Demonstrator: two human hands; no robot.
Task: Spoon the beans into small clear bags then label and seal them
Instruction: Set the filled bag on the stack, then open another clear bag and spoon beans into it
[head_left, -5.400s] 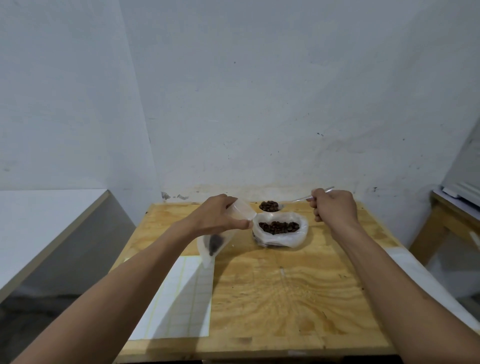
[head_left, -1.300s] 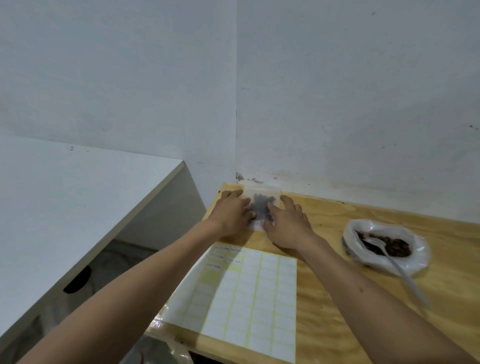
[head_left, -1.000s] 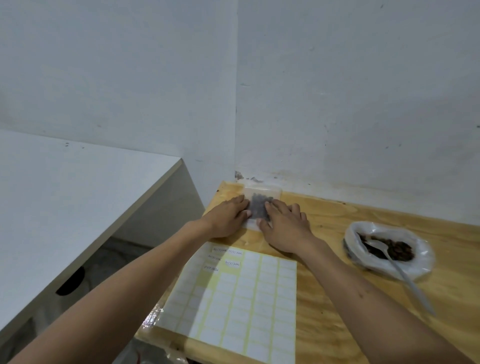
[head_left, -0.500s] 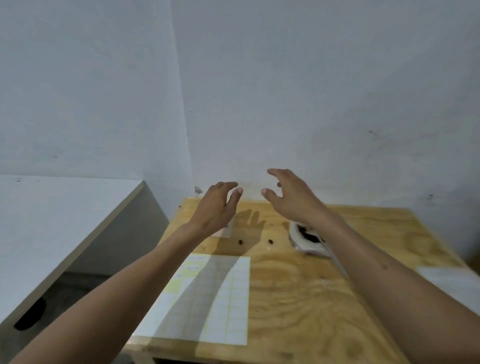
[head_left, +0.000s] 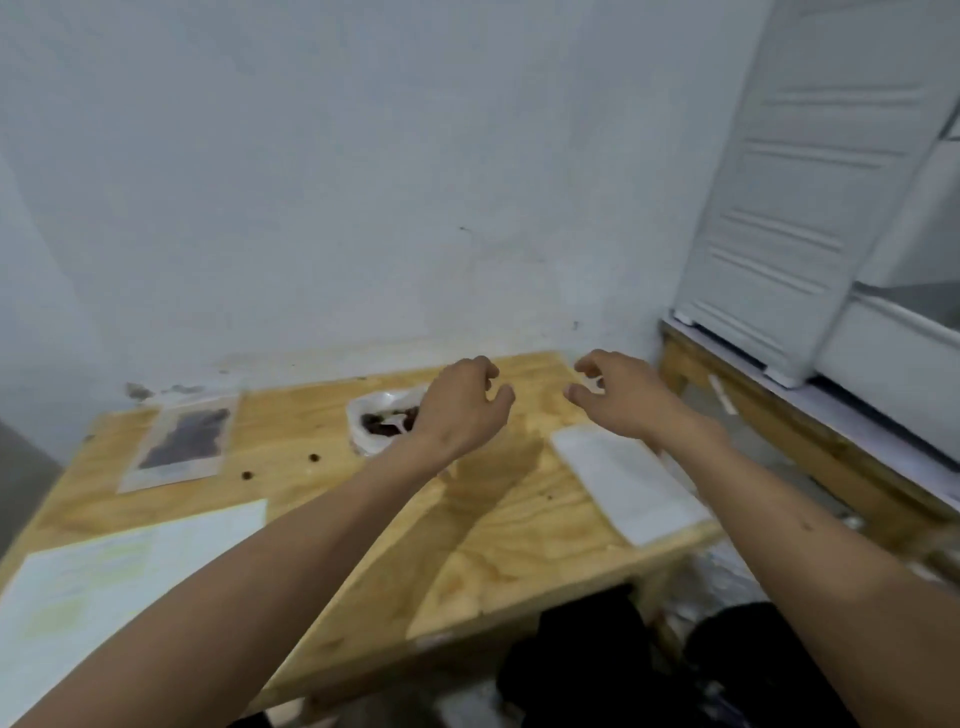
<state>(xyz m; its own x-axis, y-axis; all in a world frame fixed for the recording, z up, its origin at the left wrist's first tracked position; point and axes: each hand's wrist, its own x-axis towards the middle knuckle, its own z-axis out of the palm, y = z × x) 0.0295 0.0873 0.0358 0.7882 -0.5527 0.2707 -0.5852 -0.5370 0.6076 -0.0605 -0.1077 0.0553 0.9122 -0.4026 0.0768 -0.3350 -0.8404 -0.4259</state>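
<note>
Plywood table (head_left: 332, 426) bears filled bag (head_left: 179, 441), label sheet (head_left: 104, 587), perhaps empty bags (head_left: 623, 480).

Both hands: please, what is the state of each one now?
Left hand: open, fingers loosely curled, holding nothing.
Right hand: open, fingers loosely curled, holding nothing.

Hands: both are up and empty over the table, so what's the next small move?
Probably lower the right hand onto the stack of empty bags just beneath it and pick one off. One filled bag already lies flat far left, and the left hand holds nothing.
</note>
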